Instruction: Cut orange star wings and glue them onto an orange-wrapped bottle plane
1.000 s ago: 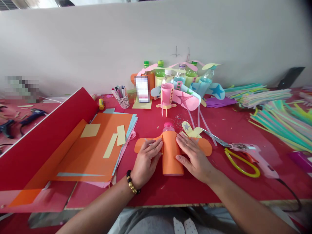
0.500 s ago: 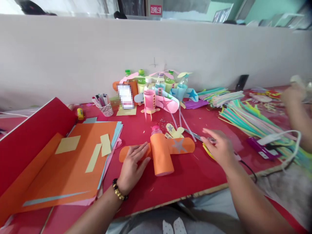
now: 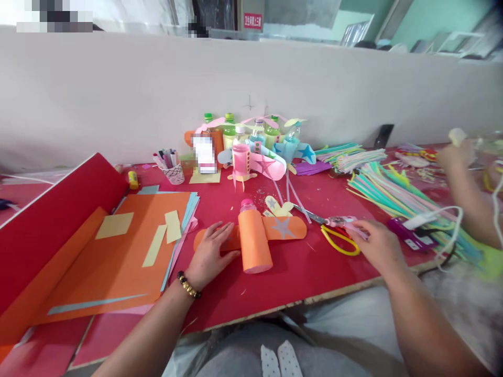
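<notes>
An orange-paper-wrapped bottle (image 3: 255, 243) with a pink cap lies on the red table, with orange paper wings on both sides. The right wing (image 3: 294, 229) carries a grey star. My left hand (image 3: 210, 256) rests flat on the left wing (image 3: 200, 238), fingers spread, covering most of it. My right hand (image 3: 379, 246) has its fingers closed round the end of a pink hot glue gun (image 3: 341, 222), whose grip is partly hidden. Beneath it lie scissors with yellow handles (image 3: 340, 248). Small yellow paper pieces (image 3: 281, 207) sit just beyond the bottle.
Orange and blue paper sheets (image 3: 118, 262) lie at left beside a red board (image 3: 66, 209). Behind stand decorated bottles (image 3: 241, 157) and a pen cup (image 3: 173, 173). At right are pipe cleaners (image 3: 393, 193), a purple power strip (image 3: 412, 234) and another person's arm (image 3: 467, 188).
My right hand has moved right and down, from above the scissors to the pink glue gun, and its fingers have closed. My left hand stays on the wing. The view has shifted slightly.
</notes>
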A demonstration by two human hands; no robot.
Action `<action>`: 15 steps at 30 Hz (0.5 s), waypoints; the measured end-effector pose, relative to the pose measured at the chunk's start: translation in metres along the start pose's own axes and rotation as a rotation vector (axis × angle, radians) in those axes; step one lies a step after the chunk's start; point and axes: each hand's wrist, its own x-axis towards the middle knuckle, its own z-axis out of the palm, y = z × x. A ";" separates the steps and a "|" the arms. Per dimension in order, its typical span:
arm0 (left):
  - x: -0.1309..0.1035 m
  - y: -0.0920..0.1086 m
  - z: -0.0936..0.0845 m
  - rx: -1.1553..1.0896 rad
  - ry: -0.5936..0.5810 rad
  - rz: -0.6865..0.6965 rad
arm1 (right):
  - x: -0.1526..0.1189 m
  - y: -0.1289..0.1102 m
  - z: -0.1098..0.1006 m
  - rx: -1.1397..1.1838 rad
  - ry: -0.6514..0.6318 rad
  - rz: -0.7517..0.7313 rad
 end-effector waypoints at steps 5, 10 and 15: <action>-0.001 0.004 0.001 -0.034 0.020 0.064 | -0.003 0.004 0.000 -0.049 0.019 -0.020; 0.001 0.005 0.002 -0.004 0.016 0.049 | 0.003 0.018 0.002 -0.082 -0.077 0.094; 0.007 0.005 0.000 0.074 -0.045 -0.001 | 0.014 0.034 0.008 0.114 -0.237 0.309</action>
